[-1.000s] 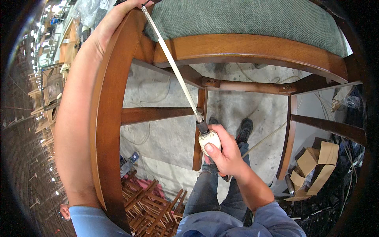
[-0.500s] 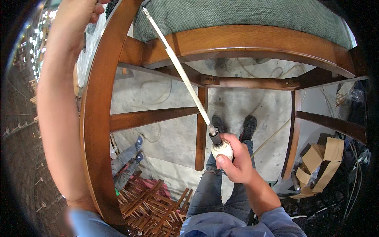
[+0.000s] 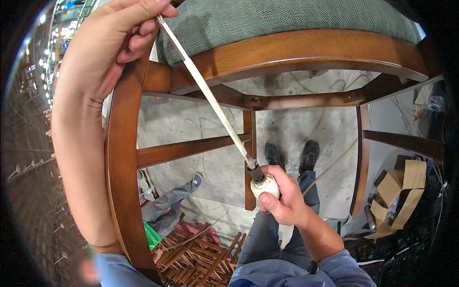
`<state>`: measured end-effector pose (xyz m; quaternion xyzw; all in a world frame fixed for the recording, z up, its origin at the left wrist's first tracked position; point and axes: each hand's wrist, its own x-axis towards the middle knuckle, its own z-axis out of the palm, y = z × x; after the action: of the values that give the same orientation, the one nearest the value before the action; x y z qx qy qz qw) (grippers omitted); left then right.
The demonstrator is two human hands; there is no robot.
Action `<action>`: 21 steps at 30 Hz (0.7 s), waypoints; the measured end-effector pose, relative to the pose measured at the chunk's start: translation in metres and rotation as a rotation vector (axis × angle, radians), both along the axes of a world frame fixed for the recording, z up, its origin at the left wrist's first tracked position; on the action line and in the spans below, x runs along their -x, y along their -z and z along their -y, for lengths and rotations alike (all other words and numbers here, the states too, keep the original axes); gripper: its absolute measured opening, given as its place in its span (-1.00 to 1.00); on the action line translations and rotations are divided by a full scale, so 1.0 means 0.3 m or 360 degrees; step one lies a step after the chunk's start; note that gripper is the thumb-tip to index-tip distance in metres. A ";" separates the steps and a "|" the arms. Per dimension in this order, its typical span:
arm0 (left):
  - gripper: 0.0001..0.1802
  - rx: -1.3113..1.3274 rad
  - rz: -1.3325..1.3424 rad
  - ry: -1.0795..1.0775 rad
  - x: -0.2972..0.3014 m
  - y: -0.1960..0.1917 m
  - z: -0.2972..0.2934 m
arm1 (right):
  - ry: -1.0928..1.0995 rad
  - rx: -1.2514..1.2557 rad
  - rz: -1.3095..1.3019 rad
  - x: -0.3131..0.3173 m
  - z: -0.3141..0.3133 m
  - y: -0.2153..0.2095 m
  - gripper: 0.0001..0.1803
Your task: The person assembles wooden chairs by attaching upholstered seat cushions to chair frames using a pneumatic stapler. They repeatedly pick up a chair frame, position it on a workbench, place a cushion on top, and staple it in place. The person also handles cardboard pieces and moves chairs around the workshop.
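My right hand [image 3: 287, 203] is wrapped round the pale, rounded body of a powered screwdriver [image 3: 209, 95] with a black collar. Its long, thin shaft slants up and left to the top of the view. At that tip is my left hand [image 3: 119, 36], fingers curled and pinched; whatever lies between them is hidden. Both hands are at a brown wooden chair frame [image 3: 296, 48] with a grey-green fabric seat [image 3: 272, 16]. My left forearm runs outside the curved wooden upright [image 3: 124, 167] on the left.
An open cardboard box [image 3: 411, 196] stands on the floor at the right. Brown wooden parts [image 3: 201, 253] are piled at lower left. Another person's leg [image 3: 167, 201] shows beyond the chair. Cables and a thin hose [image 3: 330, 165] lie across the concrete floor.
My left hand has come down and right to the screwdriver's tip. The tool has shifted slightly left. The other person's legs have moved, and something green now shows beside them.
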<state>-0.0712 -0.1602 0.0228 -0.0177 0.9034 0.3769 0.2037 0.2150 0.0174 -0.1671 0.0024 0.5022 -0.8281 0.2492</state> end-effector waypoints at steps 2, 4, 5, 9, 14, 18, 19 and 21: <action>-0.63 -0.0365 0.0039 -0.0011 0.017 0.000 0.033 | -0.0003 0.0155 -0.0035 0.004 0.022 0.003 -0.45; -0.63 -0.0831 0.0360 0.0097 0.073 -0.024 0.093 | -0.0045 0.0465 0.0050 0.007 0.046 0.003 -0.36; -0.66 -0.0946 0.0241 0.0013 0.057 -0.014 0.054 | -0.0063 0.0613 0.0094 0.013 0.058 0.004 -0.31; -0.67 -0.1211 0.0043 -0.0213 -0.001 0.011 -0.058 | -0.0192 0.1224 0.0337 0.053 0.072 -0.046 -0.27; -0.59 -0.0145 -0.0663 -0.0171 0.054 0.028 0.077 | -0.0142 0.1060 0.0530 0.032 0.044 -0.097 -0.31; -0.42 0.0229 -0.0250 -0.0324 0.040 0.081 0.150 | -0.0112 0.0792 0.0600 0.002 0.048 -0.112 -0.37; -0.41 0.0132 0.0035 -0.0457 0.018 0.094 0.139 | -0.0119 0.0741 0.0621 0.003 0.050 -0.124 -0.39; -0.46 -0.0155 0.0211 -0.0551 0.020 0.108 0.143 | -0.0138 0.0681 0.0674 0.030 0.048 -0.153 -0.42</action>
<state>-0.0773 -0.2031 -0.0094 -0.1878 0.8522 0.4476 0.1953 0.2060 0.0030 -0.1212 0.1009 0.2528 -0.8847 0.3784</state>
